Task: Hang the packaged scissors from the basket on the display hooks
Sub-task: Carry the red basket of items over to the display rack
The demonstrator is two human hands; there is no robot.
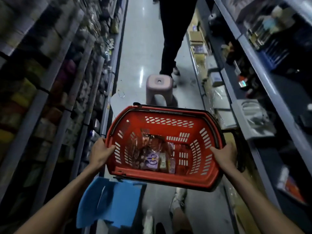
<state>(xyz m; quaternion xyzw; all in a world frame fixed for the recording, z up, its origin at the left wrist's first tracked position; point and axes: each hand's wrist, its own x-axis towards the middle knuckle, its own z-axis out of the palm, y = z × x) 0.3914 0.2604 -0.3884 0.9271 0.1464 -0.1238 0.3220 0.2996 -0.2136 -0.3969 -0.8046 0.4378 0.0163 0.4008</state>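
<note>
Basket (162,178) of red slotted plastic fills the middle of my feed, held up over the aisle floor (140,48) by both hands. My left hand (101,153) is clamped on the basket's left rim, thumb hooked over the edge onto the inside of the wall, the other fingers hidden behind it. My right hand (224,155) is clamped on the right rim the same way, thumb lying along the inner wall. The black carry handles (168,110) lie folded down around the basket's rim.

The packaged scissors (152,159) lie in a loose heap on the bottom of the basket, toward its near side: clear packs with red and purple showing through, one purple pair on top.

Past the basket's far edge a pale pink stool (159,88) stands on the floor, and just beyond it are another person's dark trouser legs (170,48). Below the basket's near left corner is a blue sheet (114,200) with cut-outs; I cannot tell what it is. A pale shoe (179,198) shows under the basket's near edge. Shelves run along the aisle to the left (50,81) and right (253,81) of the basket, their goods too blurred to name
</note>
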